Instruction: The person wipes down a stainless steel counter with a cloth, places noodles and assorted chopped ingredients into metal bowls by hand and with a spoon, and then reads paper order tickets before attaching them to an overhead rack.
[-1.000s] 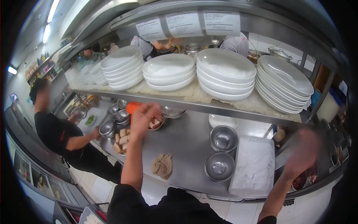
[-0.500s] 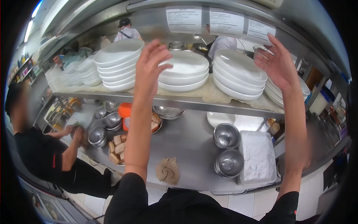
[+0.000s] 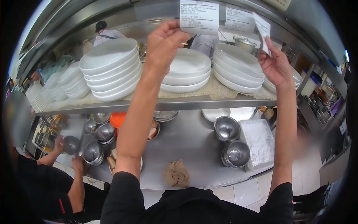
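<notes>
My left hand (image 3: 166,46) is raised in front of the plate shelf, its fingers closed at the left edge of a printed order ticket (image 3: 199,18). The top of that ticket runs out of view. Farther right, my right hand (image 3: 276,64) pinches another order ticket (image 3: 264,34), tilted and seen nearly edge-on. Between them a third order ticket (image 3: 240,18) hangs from the upper rail. White plates in stacks stand below the hands: a middle stack (image 3: 185,81) near my left wrist and a right stack (image 3: 238,71) beside my right hand.
A tall plate stack (image 3: 110,71) fills the shelf's left. On the steel counter (image 3: 194,138) below are metal bowls (image 3: 238,154), a white tub (image 3: 258,143), a crumpled brown cloth (image 3: 177,173) and an orange container (image 3: 118,119). A co-worker's hands (image 3: 77,163) work at left.
Both hands, open and raised before, have closed on tickets. The right ticket is off the rail in my right hand. The view has shifted, and the co-worker at left now lifts a bowl.
</notes>
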